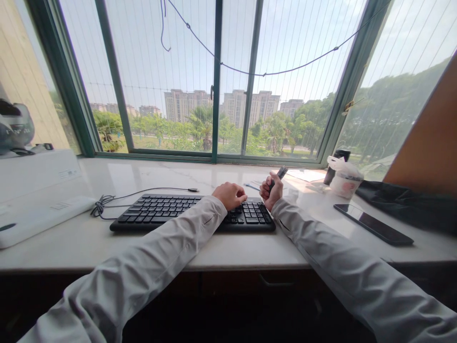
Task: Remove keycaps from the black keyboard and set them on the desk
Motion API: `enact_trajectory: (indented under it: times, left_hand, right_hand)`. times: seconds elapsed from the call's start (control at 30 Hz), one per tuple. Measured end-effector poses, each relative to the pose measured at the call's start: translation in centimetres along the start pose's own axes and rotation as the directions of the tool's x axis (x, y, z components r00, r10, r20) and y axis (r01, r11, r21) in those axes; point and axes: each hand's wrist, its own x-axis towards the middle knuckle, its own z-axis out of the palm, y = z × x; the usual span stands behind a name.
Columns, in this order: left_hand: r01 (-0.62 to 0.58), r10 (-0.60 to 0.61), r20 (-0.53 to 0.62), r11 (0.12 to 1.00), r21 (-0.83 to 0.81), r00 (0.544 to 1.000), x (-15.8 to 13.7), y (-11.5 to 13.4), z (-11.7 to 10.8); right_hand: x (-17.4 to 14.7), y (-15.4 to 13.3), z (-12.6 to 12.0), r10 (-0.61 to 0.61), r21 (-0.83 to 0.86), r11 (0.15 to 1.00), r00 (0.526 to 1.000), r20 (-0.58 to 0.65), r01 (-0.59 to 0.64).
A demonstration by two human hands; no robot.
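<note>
A black keyboard (157,209) lies on the white countertop, its cable at the left. My left hand (229,195) rests over the keyboard's right part, beside the number pad, with its fingers curled together. Whatever may be between those fingertips is hidden. Just past the keyboard's right end, my right hand (271,189) is closed around a small dark brush-like tool (280,175), held tilted with its upper end pointing away to the right. Its exact kind is hard to make out. Behind the hands lies a thin blue stick-like item (252,186).
A black phone (373,224) lies at the right, near a white plastic bag with a cup (344,178), a dark bottle (332,166) and black cloth (403,202). The cable plug (193,190) lies behind the keyboard. White boxes (39,190) stand at left; windows rise behind.
</note>
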Motion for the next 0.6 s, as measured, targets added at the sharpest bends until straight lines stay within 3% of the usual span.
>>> enact_trajectory:
  times: [0.37,0.6]
  left_hand:
    - [-0.006,0.006,0.013,1.0,0.005,1.0,-0.01,0.09,-0.06]
    - [-0.001,0.001,0.016,1.0,0.013,1.0,-0.05,0.17,-0.17]
  right_hand:
    - [-0.67,-0.46,0.95,0.093,-0.127,0.988,0.994,0.054,-0.086]
    - [-0.98,-0.29,0.83,0.077,-0.055,0.996,0.983,0.164,-0.069]
